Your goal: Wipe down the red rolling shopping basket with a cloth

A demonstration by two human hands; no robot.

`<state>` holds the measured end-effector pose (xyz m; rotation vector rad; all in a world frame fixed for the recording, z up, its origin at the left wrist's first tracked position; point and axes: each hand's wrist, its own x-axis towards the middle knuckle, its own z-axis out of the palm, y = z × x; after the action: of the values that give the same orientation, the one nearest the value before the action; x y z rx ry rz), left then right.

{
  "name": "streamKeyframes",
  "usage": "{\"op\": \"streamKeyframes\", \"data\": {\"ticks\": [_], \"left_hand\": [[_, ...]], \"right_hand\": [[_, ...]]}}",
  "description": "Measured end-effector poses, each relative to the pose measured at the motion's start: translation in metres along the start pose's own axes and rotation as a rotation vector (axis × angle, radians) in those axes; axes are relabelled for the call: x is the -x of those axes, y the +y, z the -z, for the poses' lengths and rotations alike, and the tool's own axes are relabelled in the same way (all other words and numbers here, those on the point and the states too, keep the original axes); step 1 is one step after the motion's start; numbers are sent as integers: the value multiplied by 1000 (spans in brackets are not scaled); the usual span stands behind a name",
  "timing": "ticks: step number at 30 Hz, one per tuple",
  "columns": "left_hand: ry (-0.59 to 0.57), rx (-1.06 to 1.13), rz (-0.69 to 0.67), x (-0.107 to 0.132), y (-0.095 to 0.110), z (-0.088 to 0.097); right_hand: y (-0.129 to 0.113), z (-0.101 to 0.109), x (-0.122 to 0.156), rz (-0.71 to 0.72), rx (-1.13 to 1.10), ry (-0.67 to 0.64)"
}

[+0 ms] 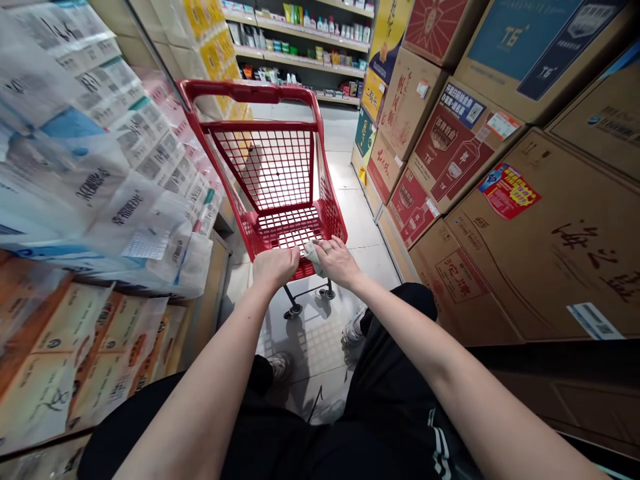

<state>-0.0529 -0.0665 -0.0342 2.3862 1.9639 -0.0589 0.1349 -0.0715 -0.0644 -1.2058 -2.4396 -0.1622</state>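
Note:
A red plastic shopping cart (323, 150) with a grid basket stands directly in front of me. My left hand (274, 268) is closed around the near handle, its knuckles up. My right hand (340, 260) rests closed over the handle's right part, with a ring on one finger. A crumpled pale piece, like tissue or cloth (313, 255), shows between the two hands, pressed under my right thumb. Most of the handle is hidden by my hands. No goods show in the basket.
Stacked cardboard cartons (540, 233) line the right side. Wrapped paper packs (125, 200) and orange packages (120, 327) fill the left shelves, close to the cart. Ahead, shelves of bottles and tubes (310, 40) cross the aisle's end. Pale floor tiles (345, 170) run between.

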Motion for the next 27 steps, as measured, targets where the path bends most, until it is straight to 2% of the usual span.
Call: {"op": "streamKeyframes", "data": {"ticks": [3, 6, 9, 11, 14, 19, 27], "left_hand": [[38, 48, -26, 5, -9, 1], [89, 88, -215, 11, -23, 3], [189, 65, -390, 16, -38, 3], [281, 37, -416, 17, -46, 1], [382, 56, -382, 16, -51, -7], [435, 122, -367, 14, -54, -14], [409, 149, -383, 24, -55, -14]], "right_hand": [[29, 7, 2, 117, 83, -88], [50, 15, 5, 147, 127, -94], [56, 14, 5, 121, 143, -69], [53, 11, 4, 108, 178, -63], [47, 9, 1, 114, 240, -101], [28, 15, -5, 72, 282, -182], [-44, 2, -31, 95, 212, -246]]}}
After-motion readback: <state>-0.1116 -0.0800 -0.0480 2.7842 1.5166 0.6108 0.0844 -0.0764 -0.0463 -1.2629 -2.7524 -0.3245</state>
